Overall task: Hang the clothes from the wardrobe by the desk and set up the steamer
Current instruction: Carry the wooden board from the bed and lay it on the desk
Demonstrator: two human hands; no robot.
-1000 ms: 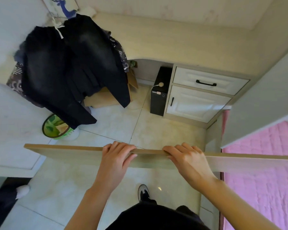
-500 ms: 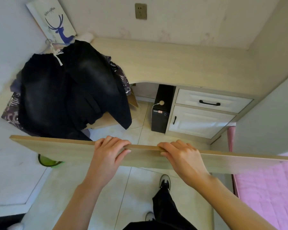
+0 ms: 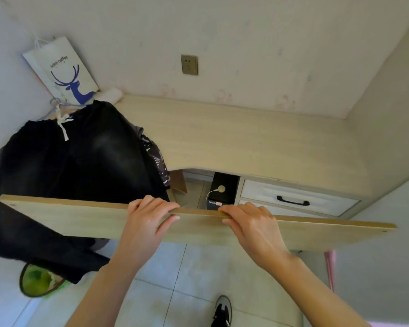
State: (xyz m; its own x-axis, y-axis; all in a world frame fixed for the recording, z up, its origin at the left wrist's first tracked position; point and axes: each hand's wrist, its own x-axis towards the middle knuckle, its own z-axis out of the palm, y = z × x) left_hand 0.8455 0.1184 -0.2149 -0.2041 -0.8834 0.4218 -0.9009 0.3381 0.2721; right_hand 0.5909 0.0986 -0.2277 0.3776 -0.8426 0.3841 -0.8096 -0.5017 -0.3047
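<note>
Both hands grasp a long, flat wooden board (image 3: 76, 215) by its upper edge: left hand (image 3: 147, 223) and right hand (image 3: 253, 227) curl fingers over it. Dark, soft clothes (image 3: 76, 175) lie heaped on the desk's (image 3: 246, 140) left end, beyond the fingers.

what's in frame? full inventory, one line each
wooden board: 1, light wood, held level in front of desk
dark clothes: pile, black, left desk end
desk: 1, light wood, along wall
paper bag: 1, white with blue deer, leaning in corner
wall socket: 1, beige, above desk
drawer: 1, white, black handle, under desk
computer tower: 1, black, under desk
green bin: 1, floor left
left hand: grips board edge
right hand: grips board edge
</note>
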